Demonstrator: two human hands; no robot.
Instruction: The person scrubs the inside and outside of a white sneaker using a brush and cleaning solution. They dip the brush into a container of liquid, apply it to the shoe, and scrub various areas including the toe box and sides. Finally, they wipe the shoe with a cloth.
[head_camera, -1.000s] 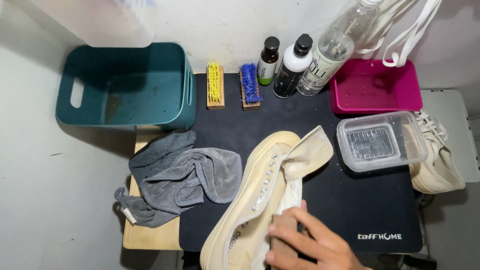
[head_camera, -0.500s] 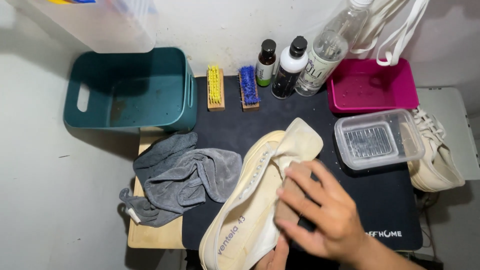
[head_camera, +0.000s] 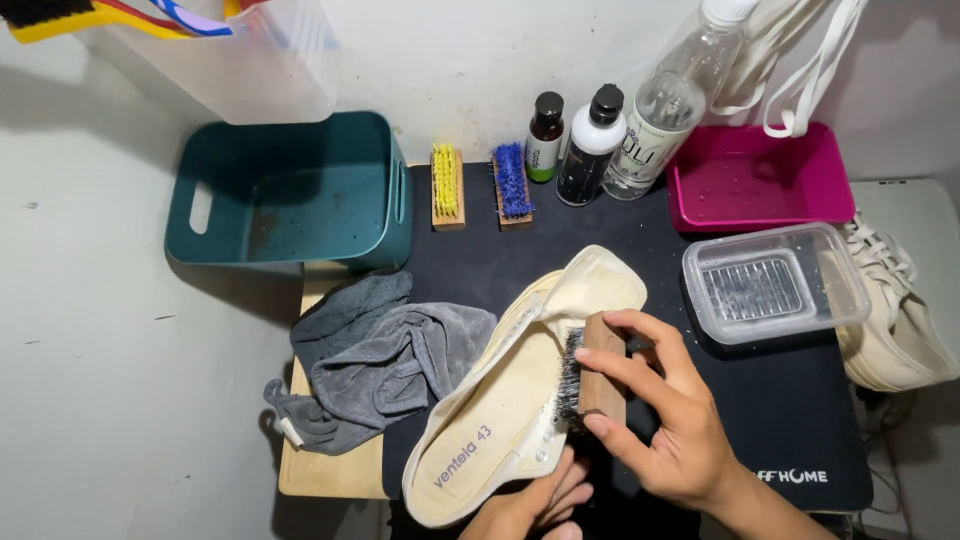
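Observation:
A cream canvas sneaker (head_camera: 500, 400) lies on its side on the black mat (head_camera: 790, 410), its inner side facing up. My right hand (head_camera: 665, 415) grips a wooden brush with dark bristles (head_camera: 590, 375), and the bristles press against the shoe's side near the eyelets. My left hand (head_camera: 530, 500) reaches in from the bottom edge and holds the shoe from underneath near the sole; only its fingers show.
A grey cloth (head_camera: 375, 365) lies left of the shoe. At the back stand a teal basket (head_camera: 290, 190), a yellow brush (head_camera: 446, 185), a blue brush (head_camera: 512, 183), two dark bottles (head_camera: 570, 145), a clear bottle (head_camera: 670, 110) and a pink tray (head_camera: 760, 180). A clear plastic container (head_camera: 770, 285) and a second sneaker (head_camera: 895, 310) sit right.
The shoe was turned from upright onto its side. My right hand moved from the shoe's heel end to its side and now holds the wooden brush against it.

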